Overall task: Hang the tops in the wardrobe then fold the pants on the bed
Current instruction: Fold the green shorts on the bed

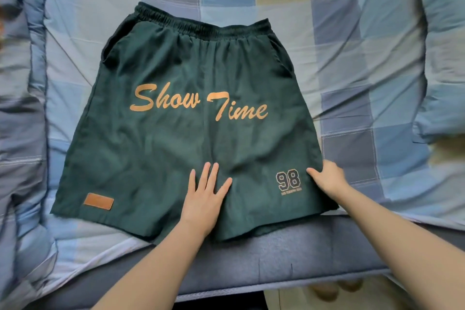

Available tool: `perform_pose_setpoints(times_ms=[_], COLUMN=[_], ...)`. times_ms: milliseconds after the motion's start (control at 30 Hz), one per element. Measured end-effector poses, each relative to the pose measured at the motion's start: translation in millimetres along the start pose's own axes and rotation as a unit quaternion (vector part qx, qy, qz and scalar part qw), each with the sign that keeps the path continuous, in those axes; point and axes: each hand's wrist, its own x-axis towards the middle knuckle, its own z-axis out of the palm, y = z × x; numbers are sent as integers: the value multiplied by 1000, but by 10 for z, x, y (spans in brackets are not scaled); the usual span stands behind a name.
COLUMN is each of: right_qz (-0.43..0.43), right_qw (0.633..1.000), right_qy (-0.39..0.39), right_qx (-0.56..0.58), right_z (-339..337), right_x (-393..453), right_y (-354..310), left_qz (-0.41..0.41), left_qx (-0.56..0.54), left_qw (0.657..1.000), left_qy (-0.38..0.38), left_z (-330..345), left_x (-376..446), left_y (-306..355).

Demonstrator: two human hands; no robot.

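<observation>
Green "Show Time" shorts point(191, 118) lie flat on the checked bed point(352, 45); left hand point(205, 200) presses with straight fingers, right hand point(327, 176) pinches the hem edge.

Shorts point(191, 133) lie flat on the bed sheet point(352, 70), waistband far from me, hems near the mattress edge point(289, 259). My left hand point(205, 199) rests flat between the legs; my right hand point(327, 176) at the right hem's outer edge. Bunched quilt point(22, 108) lies left.
</observation>
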Motion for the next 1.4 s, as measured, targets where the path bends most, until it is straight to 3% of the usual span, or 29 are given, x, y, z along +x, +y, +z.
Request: perform_pose_setpoints(times_ms=[133, 233, 300, 367, 400, 433, 533, 567, 600, 633, 667, 733, 767, 900, 1000, 1167, 1267, 1333, 1400], right_qz=[-11, -19, -46, -103, -146, -194, -296, -299, -291, -279, -262, -220, -200, -155, -127, -81, -85, -86, -54], right_qw=[998, 995, 992, 987, 982, 974, 948, 944, 940, 936, 934, 942, 948, 966, 972, 970, 974, 983, 981], right_qy=[35, 56, 75, 79, 68, 51, -15, -45, -80, -112, -132, -113, -82, 0, 1, 1, 32, 96, 139], right_qx=[50, 85, 95, 98, 102, 105, 118, 131, 156, 181, 202, 228, 234, 206, 197, 231, 209, 128, 121], right_z=[-68, -93, -75, -80, -73, -99, -112, -116, -130, -163, -191, -300, -372, -619, -700, -741, -689, -660, -691], right_x=[-35, -155, -289, -482, -602, -712, -1021, -1094, -1136, -1153, -1148, -1020, -899, -220, 262, 739, 840, 896, 948], right_y=[275, 336, 298, 235, 203, 172, 102, 78, 53, 14, -31, -128, -196, -577, -1036, -1863, -2261, -2434, -2516], left_qz=[70, 51, 10, -36, -62, -86, -142, -161, -169, -169, -173, -183, -184, -163, -119, -38, -15, -4, -15], left_qx=[62, 51, -22, -188, -312, -445, -737, -773, -782, -770, -734, -663, -648, -645, -645, -604, -607, -608, -619], left_qw=[995, 994, 997, 981, 948, 891, 654, 606, 593, 612, 655, 726, 739, 746, 754, 796, 795, 793, 782], left_qy=[-47, -85, -73, -32, -24, -37, -95, -98, -88, -64, -38, -6, 4, 17, 22, 21, -10, -49, -72], left_z=[64, -49, -236, -468, -590, -749, -1099, -1146, -1172, -1178, -1134, -1045, -995, -882, -833, -752, -712, -629, -579], left_x=[-124, -138, -75, 49, 117, 189, 374, 431, 475, 508, 542, 558, 554, 447, 297, 84, -19, -107, -213], left_y=[156, 319, 462, 630, 702, 772, 897, 924, 949, 973, 980, 961, 936, 841, 806, 688, 473, 223, -67])
